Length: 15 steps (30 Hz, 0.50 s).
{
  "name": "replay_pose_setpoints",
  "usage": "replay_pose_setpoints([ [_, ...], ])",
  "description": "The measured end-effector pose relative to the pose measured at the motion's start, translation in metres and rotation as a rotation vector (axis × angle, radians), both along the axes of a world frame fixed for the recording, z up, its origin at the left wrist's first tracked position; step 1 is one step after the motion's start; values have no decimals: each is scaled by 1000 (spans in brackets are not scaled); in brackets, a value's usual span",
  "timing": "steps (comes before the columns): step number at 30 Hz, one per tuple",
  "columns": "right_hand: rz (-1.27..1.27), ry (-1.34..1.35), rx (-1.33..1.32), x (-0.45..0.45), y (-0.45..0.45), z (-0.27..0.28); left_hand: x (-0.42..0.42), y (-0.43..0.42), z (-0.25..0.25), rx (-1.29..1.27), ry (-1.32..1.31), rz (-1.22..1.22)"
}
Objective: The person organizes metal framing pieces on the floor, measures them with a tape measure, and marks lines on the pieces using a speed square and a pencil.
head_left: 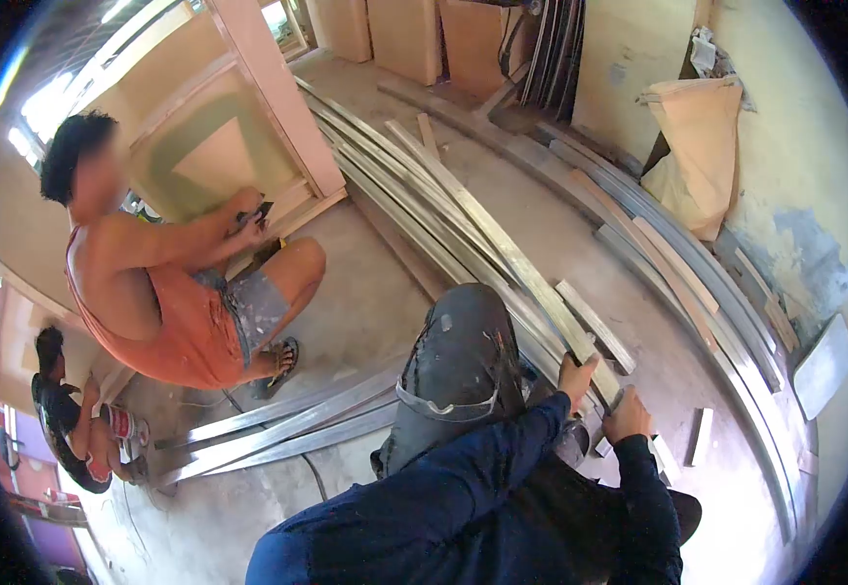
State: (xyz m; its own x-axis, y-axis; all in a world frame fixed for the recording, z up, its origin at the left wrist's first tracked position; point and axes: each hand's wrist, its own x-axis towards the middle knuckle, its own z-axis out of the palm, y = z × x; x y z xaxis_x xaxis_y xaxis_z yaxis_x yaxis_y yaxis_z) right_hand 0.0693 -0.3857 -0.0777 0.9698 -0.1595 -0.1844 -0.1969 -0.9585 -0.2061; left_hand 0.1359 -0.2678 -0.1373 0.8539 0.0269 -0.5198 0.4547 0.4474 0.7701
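Note:
A long, pale, straight bar [521, 268], wood or metal I cannot tell, runs from the upper middle of the floor down toward my knees. My left hand [577, 382] is closed around it near its close end, with the thumb along the top. Just beyond, my right hand [629, 417] is closed at the bar's very end, its fingers partly hidden. Several similar long bars [414, 229] lie in a bundle beneath and beside it. Close to my left hand, a short pale piece [596, 327] rests on the floor.
Clear glasses [448, 408] lie across my bent leg. A person in an orange top [190, 322] crouches at left by a wooden panel frame [277, 107]; another person [68, 409] sits farther back. Long metal strips [297, 424] lie at left, more lengths [658, 258] along the right wall.

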Motion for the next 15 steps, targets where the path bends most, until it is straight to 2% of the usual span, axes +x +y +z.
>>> replay_pose_setpoints([
  [3, 49, -11, -3, 7, 2, -21, 12, 8, -39, -176, -49, -8],
  [6, 101, -51, 12, 24, 5, -48, 30, 6, -90, -102, 32, 114],
  [7, 109, -57, 15, 26, 5, -52, 27, 20, -61, -95, 64, 79],
  [8, 112, -53, 16, 27, 9, -51, 26, 29, -47, -95, 68, 82],
  [10, 162, 21, 24, 33, 19, -47, 28, 41, -33, -168, 255, 160],
  [11, 165, 20, 25, 35, 19, -60, 32, 41, -64, -273, 246, 195],
  [13, 223, 2, 6, 41, 14, -94, 38, 42, -77, -237, 189, 176],
  [15, 217, 20, 10, 46, 23, -88, 44, 43, -94, -203, 139, 158],
])
